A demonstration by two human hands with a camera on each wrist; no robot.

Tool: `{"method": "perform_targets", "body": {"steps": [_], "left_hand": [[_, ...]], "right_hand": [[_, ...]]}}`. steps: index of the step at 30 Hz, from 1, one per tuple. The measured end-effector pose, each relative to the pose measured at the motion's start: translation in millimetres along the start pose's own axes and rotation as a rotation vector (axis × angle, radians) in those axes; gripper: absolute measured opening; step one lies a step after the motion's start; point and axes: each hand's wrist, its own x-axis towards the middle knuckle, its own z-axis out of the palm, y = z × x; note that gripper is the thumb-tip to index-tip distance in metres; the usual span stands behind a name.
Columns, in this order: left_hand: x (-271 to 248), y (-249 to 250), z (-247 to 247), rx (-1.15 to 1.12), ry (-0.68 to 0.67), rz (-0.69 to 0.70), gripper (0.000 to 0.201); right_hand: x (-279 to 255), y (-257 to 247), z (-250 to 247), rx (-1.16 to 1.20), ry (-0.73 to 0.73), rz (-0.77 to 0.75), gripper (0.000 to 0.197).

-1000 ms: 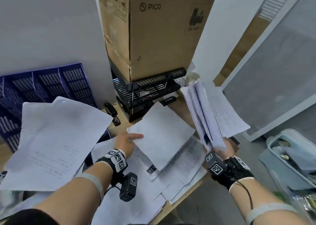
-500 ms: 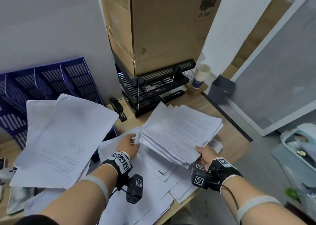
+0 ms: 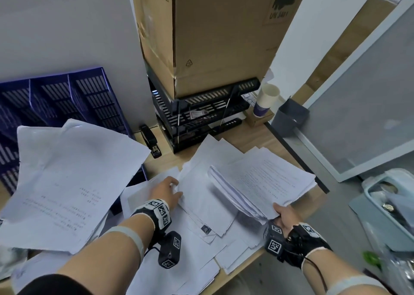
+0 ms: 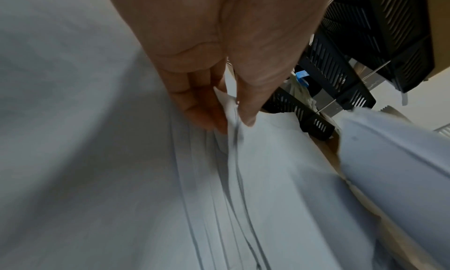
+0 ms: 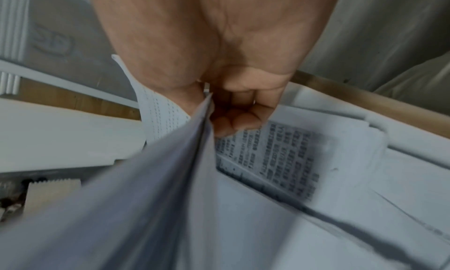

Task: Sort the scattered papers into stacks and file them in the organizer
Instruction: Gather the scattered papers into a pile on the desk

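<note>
White printed papers lie scattered over the wooden desk point(image 3: 251, 142). My right hand point(image 3: 282, 214) grips a thick stack of papers point(image 3: 264, 182) by its near corner, thumb on top, held low over the loose sheets. In the right wrist view the stack of papers point(image 5: 151, 187) runs between thumb and curled fingers. My left hand point(image 3: 168, 191) pinches the left edge of loose sheets point(image 3: 201, 196) lying beside the stack; in the left wrist view thumb and fingers point(image 4: 207, 110) close on those sheet edges point(image 4: 233, 139). A black tiered organizer point(image 3: 201, 115) stands at the back.
A large cardboard box point(image 3: 212, 36) sits on top of the black organizer. A blue slotted file rack point(image 3: 56, 102) leans at the left, partly under a big pile of sheets point(image 3: 67, 182). A black stapler point(image 3: 151, 141), a paper cup point(image 3: 265, 100) and a grey bin point(image 3: 290, 117) stand nearby.
My right hand has swung the stack from upright down to nearly flat over the desk. My left hand shifted from resting on a sheet to pinching the edges of the loose sheets.
</note>
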Motion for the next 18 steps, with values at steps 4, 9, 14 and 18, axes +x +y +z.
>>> {"method": "perform_targets", "body": {"steps": [4,9,14,18], "left_hand": [[3.1,2.9,2.5,0.094,-0.004,-0.021,0.008],[-9.6,18.2,-2.4,0.103,0.131,0.077,0.009],[-14.4,54.0,-24.8,-0.238,0.238,0.248,0.008],[-22.1,84.8,-55.5,-0.345,0.393,0.316,0.013]], "right_hand": [[-7.6,-6.9,-5.4,0.110,0.000,-0.012,0.019],[-12.9,-18.4,-7.6,0.161,0.023,0.007,0.036],[-32.9,-34.1,-9.6,0.204,0.027,-0.069,0.035],[-52.8,-43.6,-12.2,0.248,-0.010,-0.110,0.030]]}}
